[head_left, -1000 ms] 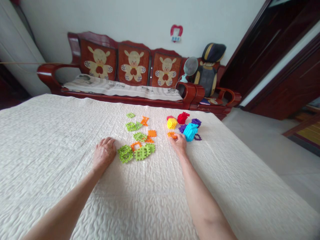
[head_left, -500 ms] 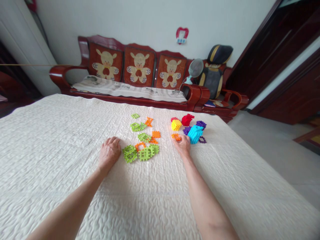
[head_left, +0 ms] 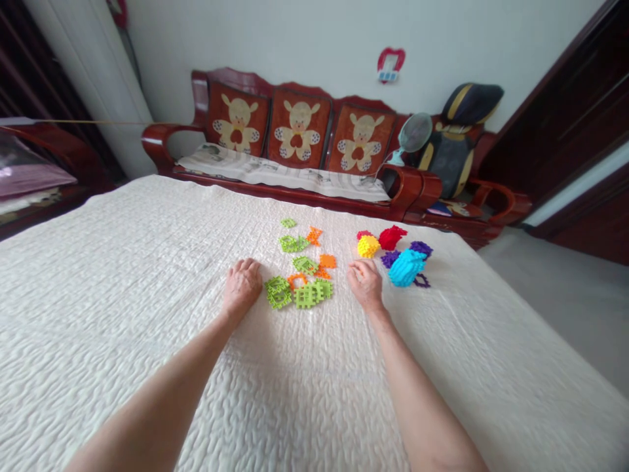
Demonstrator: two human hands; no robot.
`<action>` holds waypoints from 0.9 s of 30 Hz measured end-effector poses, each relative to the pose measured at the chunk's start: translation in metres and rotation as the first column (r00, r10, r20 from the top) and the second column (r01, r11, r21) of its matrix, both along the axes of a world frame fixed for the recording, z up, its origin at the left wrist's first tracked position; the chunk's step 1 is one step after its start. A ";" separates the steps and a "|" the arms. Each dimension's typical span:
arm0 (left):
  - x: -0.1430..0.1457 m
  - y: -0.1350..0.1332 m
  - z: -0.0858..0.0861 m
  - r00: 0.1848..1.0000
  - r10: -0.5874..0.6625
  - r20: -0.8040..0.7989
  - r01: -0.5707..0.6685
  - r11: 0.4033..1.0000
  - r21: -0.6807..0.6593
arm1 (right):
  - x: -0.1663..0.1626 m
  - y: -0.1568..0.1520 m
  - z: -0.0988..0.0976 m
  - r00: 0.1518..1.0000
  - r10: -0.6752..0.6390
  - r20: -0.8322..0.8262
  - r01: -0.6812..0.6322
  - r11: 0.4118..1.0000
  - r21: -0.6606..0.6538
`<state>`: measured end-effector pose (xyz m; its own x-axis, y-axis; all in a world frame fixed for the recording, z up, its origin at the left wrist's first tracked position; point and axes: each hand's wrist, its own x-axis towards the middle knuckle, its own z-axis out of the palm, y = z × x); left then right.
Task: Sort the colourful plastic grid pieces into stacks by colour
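Note:
My left hand [head_left: 240, 285] rests on the cream quilt [head_left: 122, 275] with its fingers curled under, and nothing shows in it. It touches the left edge of a heap of flat green lattice pieces [head_left: 297, 294]. My right hand [head_left: 366, 285] lies to the right of that heap, its fingers curled down and closed over a small orange piece that is hidden beneath them. Just right of this hand is a cyan block cluster [head_left: 405, 267]. Behind it sit a yellow ball of pieces [head_left: 367, 246], a red cluster [head_left: 390, 237] and purple pieces [head_left: 420, 249]. More green pieces [head_left: 292, 244] and orange pieces [head_left: 322, 265] lie scattered further back.
A dark red wooden bench [head_left: 413, 187] with three bear-print cushions runs along the far edge of the bed. On its right end stand a small fan [head_left: 414, 134] and a black-and-yellow bag [head_left: 455, 141]. The floor [head_left: 565, 288] drops away at the right.
The view has swung left. My right hand has closed over the orange piece that lay at its fingertips and drawn back a little. My left hand stays by the green heap.

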<state>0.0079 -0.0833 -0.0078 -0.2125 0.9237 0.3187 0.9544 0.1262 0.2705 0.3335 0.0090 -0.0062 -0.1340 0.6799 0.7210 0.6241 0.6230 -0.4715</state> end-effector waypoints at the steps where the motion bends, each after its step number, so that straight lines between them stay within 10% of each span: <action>1: 0.000 0.000 0.000 1.000 0.001 0.003 -0.001 1.000 -0.003 | -0.014 -0.004 0.004 0.997 0.072 0.039 -0.070 0.997 -0.032; 6: 0.002 -0.002 0.004 1.000 0.011 0.020 -0.010 1.000 -0.013 | -0.080 -0.016 0.024 0.886 0.295 0.358 -0.225 0.948 -0.224; 14: 0.004 -0.004 0.006 1.000 0.008 0.002 -0.008 1.000 -0.006 | -0.122 -0.015 0.045 0.623 0.280 0.730 -0.055 0.947 -0.315; 22: 0.003 -0.003 0.004 1.000 -0.003 0.009 0.003 1.000 -0.008 | -0.090 0.004 0.042 0.932 0.107 0.345 -0.075 0.992 -0.103; 27: 0.002 -0.003 0.003 1.000 -0.002 0.023 0.003 1.000 -0.012 | -0.014 0.010 0.019 0.936 0.014 0.352 0.044 0.987 -0.156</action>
